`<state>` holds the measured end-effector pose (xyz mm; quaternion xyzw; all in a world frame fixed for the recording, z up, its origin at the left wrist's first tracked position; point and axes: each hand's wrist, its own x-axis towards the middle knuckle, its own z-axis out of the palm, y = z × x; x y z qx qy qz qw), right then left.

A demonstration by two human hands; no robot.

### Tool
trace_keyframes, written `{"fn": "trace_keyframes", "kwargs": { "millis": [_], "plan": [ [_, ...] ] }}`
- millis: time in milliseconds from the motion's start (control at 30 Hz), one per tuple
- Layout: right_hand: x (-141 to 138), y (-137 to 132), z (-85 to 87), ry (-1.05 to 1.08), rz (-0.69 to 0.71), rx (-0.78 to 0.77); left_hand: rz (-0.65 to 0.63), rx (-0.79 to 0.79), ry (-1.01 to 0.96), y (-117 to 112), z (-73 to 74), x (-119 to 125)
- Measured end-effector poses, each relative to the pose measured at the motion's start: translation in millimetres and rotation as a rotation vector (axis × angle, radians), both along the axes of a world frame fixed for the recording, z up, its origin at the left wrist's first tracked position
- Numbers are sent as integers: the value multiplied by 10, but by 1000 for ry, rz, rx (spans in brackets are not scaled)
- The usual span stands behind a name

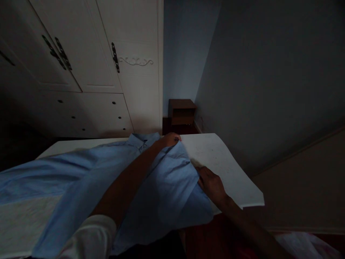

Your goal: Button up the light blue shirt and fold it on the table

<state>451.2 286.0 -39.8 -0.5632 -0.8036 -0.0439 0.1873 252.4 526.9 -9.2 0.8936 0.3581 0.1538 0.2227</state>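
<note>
A light blue collared shirt (161, 190) lies spread over a white table (212, 151), its collar toward the far edge and one sleeve stretched out to the left. My left hand (171, 139) reaches across the shirt and is closed on its cloth near the shoulder, right of the collar. Further right and nearer to me, my right hand (211, 182) grips the shirt's right-hand edge, where the cloth is folded over. The fingertips of both hands are partly hidden. The front of the shirt hangs over the table's near edge.
Behind the table stands a white wardrobe (140, 93) with dark handles. A small brown nightstand (182, 109) sits in the far corner by the grey wall (269, 79). At the lower right lies a pale plastic-looking bundle (304, 244). The room is dim.
</note>
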Motion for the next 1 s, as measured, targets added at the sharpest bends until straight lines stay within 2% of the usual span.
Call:
{"fn": "trace_keyframes", "kwargs": {
  "millis": [167, 233, 433, 633, 800, 933, 1000],
  "plan": [
    [36, -80, 61, 136, -164, -97, 180, 88, 48, -13, -53, 112],
    [55, -101, 81, 131, -221, -111, 221, 116, 56, -34, -70, 132],
    [223, -94, 121, 13, -126, -82, 265, 194, 59, -74, -124, 58],
    [374, -127, 294, 41, 19, -24, 184, 213, 26, -44, -118, -13],
    [60, -51, 428, 50, 149, -22, 161, 253, -59, -175, 32, 8],
    [-168, 92, 281, 30, 124, -83, -104, 274, 27, -354, 31, 44],
    [-172, 95, 140, 26, 99, -119, -168, 255, 110, -406, -36, 55]
  ]
}}
